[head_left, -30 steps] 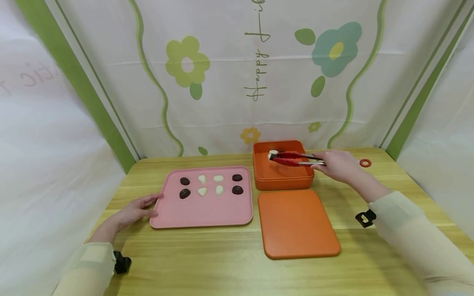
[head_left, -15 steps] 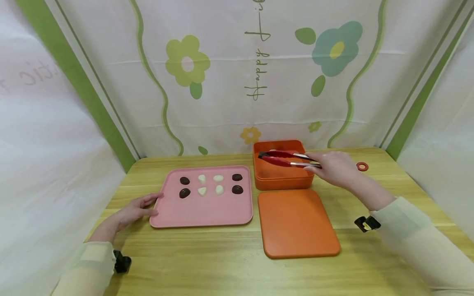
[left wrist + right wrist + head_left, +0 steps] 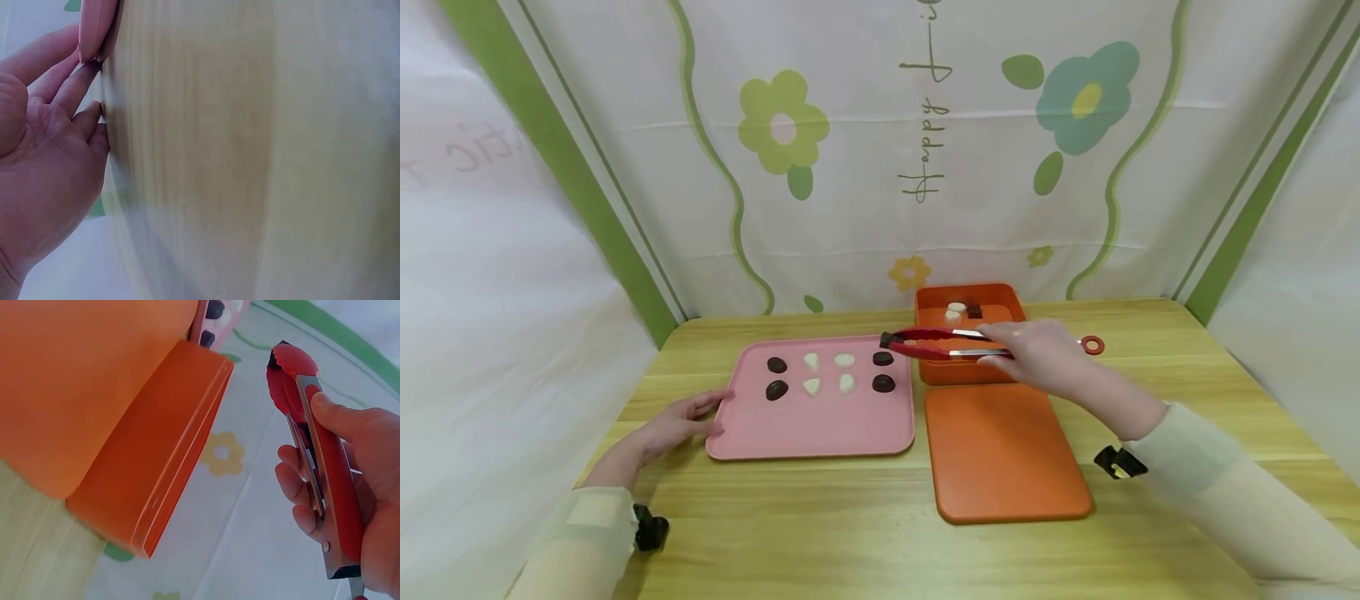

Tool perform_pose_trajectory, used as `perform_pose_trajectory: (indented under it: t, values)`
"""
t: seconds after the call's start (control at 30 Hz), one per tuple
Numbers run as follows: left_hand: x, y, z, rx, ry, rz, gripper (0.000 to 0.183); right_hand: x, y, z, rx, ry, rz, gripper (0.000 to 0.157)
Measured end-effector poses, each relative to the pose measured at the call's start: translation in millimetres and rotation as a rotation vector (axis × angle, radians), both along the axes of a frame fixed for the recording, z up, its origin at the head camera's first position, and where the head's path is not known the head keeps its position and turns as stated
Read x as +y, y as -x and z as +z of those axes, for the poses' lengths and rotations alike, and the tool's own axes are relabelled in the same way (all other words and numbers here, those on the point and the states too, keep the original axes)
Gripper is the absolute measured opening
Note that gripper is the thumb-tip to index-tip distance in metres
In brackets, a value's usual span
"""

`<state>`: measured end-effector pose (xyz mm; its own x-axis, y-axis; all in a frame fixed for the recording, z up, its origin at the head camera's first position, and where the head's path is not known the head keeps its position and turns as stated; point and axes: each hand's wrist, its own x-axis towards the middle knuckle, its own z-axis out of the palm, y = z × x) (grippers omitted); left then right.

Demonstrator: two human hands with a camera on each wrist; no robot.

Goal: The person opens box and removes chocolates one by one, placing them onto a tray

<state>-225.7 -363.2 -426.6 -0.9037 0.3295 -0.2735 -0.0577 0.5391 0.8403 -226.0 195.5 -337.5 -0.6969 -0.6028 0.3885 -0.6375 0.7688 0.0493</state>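
Note:
In the head view my right hand (image 3: 1037, 354) grips red-and-silver tongs (image 3: 951, 343). Their tips close on a small dark chocolate piece (image 3: 887, 339) above the tray's upper right corner. My left hand (image 3: 677, 421) touches the left rim of the pink tray (image 3: 820, 437) with thumb and fingertips, the fingers loosely extended. On that tray lie two rows of chocolates, brown ones such as the oval chocolate (image 3: 883, 383) at the sides and white ones (image 3: 845, 360) between. An orange box (image 3: 973, 372) behind the tongs contains white pieces (image 3: 955, 311) and a dark piece (image 3: 974, 311).
An orange lid (image 3: 1003, 454) lies flat on the wooden table (image 3: 820, 525), in front of the box and right of the tray. A patterned white curtain (image 3: 850, 208) stands behind the table. More curtain hangs on both sides.
My right hand has moved left, taking the tongs and dark chocolate piece from over the orange box to the tray's upper right corner. The left hand stays at the tray's rim.

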Motion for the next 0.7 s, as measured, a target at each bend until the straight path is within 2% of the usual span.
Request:
perform_pose_trajectory:
  t: [0.2,0.47,0.7]
  values:
    - [0.2,1.5,-1.7,0.026,0.023,-0.007,0.073,-21.1,-2.1,-3.9,-0.026,-0.005,0.055,0.045]
    - [1.0,1.3,-0.6,0.015,0.009,-0.005,0.072,-46.8,0.8,-9.0,-0.032,0.008,0.135,0.040]
    - [0.7,1.4,-0.2,0.002,0.003,0.002,0.072,-66.8,2.8,-14.1,-0.045,-0.024,0.179,0.037]
